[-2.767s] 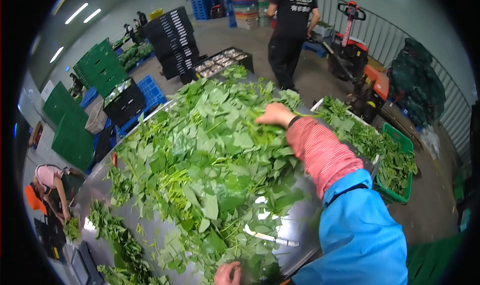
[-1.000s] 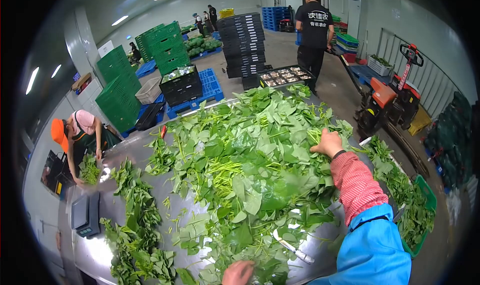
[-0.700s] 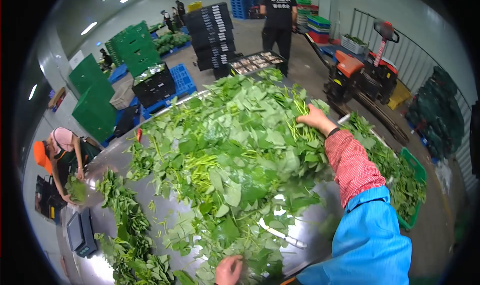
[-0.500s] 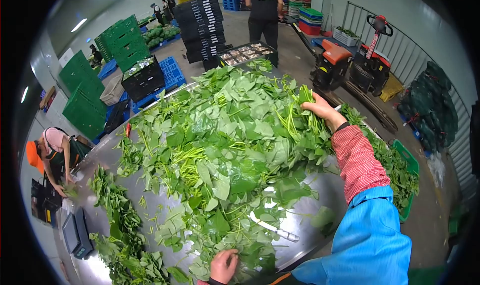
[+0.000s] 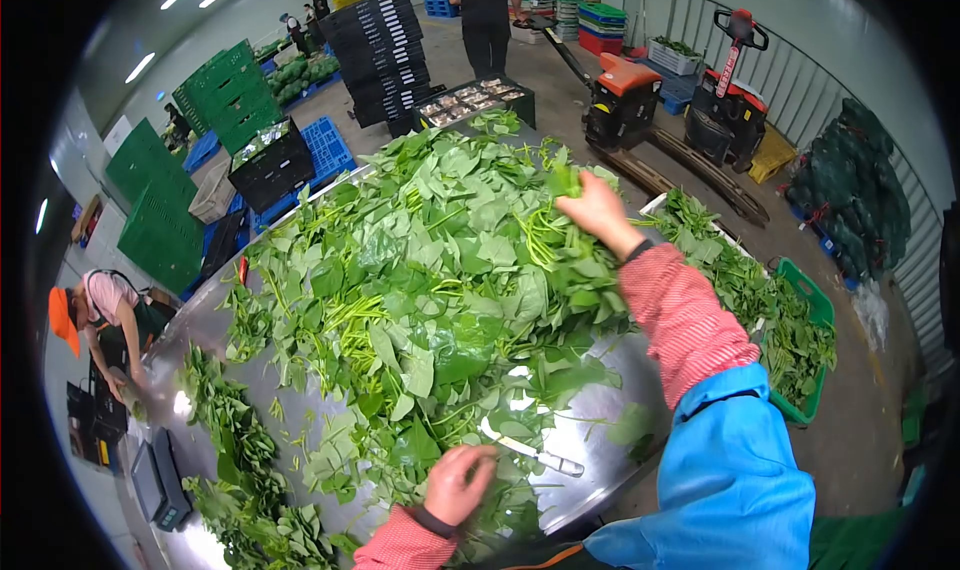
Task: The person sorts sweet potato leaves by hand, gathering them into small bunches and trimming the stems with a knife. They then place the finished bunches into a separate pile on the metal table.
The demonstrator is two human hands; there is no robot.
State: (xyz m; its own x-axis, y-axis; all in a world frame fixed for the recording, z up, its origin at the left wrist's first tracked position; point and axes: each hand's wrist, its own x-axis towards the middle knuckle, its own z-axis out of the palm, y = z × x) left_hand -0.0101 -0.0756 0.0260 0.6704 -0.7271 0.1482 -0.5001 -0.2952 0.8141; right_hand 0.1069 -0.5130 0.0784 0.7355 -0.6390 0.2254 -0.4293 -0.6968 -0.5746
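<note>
A broad heap of leafy greens (image 5: 440, 260) with pale green stems covers much of the metal table (image 5: 318, 375). At its right side my right hand (image 5: 597, 213) has its fingers wrapped round some leafy greens; their lower part is hidden behind the hand. Close to the table's front edge, my left hand (image 5: 460, 484) hovers over loose leaves, fingers loosely curled with a gap at the thumb, nothing visible in them. A knife (image 5: 532, 448) with a whitish blade and grey handle lies just right of it, partly among leaves.
Bundled greens (image 5: 235, 440) line the table's left side, near a scale (image 5: 158, 478). A person in an orange cap (image 5: 110, 320) works there. Green crates (image 5: 806, 315) hold greens at right. Beyond stand a pallet jack (image 5: 625, 95), black crates (image 5: 375, 60) and another person (image 5: 484, 15).
My right hand has shifted left with greens in its grasp. My left hand has risen away from the front edge. The view has turned slightly, and the person at the back has moved.
</note>
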